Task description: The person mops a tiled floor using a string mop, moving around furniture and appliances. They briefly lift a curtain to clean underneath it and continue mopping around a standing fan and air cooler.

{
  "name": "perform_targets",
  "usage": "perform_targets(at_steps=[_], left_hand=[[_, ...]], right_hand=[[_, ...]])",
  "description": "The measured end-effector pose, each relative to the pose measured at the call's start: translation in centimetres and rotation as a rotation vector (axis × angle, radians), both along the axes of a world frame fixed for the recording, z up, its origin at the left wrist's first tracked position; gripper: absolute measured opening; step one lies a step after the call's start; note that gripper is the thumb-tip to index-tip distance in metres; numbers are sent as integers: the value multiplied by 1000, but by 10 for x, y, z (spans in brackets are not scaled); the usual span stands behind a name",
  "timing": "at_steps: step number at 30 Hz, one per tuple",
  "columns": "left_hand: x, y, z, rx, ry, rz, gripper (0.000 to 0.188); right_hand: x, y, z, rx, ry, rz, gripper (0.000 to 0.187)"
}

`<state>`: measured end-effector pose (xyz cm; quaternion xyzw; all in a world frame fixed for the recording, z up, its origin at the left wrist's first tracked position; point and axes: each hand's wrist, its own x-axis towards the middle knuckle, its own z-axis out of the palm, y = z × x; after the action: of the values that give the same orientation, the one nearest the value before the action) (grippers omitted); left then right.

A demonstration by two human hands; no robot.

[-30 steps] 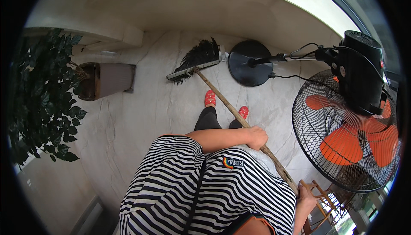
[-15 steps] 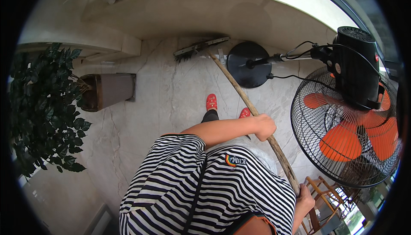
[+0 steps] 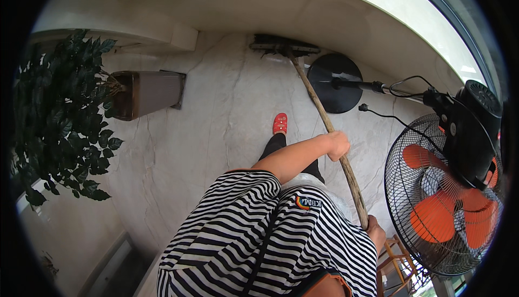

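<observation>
Both my hands hold the long wooden handle of a push broom (image 3: 324,116). My left hand (image 3: 338,145) reaches across my body and is closed around the handle partway down. Close to my right side, my right hand (image 3: 377,234) grips the handle's near end, its fingers partly hidden. The handle slants away to the far left. At its far end, the dark, wide broom head (image 3: 284,46) lies on the floor by the foot of the wall, just left of a fan's round black base (image 3: 335,83).
A standing fan (image 3: 446,189) with orange blades leans in on the right, its loose plug (image 3: 363,107) hanging near the base. To the left stands a leafy plant (image 3: 65,118) in a tall brown planter (image 3: 157,92). Wooden furniture (image 3: 397,259) is at the lower right. The floor (image 3: 216,113) is pale marble.
The broom head has swung from a slant to nearly level and sits nearer the wall. My hands keep their hold. The view has shifted, and only one red shoe now shows.
</observation>
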<state>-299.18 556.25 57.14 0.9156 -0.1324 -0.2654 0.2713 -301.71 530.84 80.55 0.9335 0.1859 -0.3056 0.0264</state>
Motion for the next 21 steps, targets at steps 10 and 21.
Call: perform_targets(at_steps=[10, 21], left_hand=[[-40, 27, -23, -32, -74, 280, 19], [-57, 24, -42, -41, -80, 198, 19]], right_hand=[[15, 29, -25, 65, -54, 234, 25], [-16, 2, -54, 19, -183, 243, 29]])
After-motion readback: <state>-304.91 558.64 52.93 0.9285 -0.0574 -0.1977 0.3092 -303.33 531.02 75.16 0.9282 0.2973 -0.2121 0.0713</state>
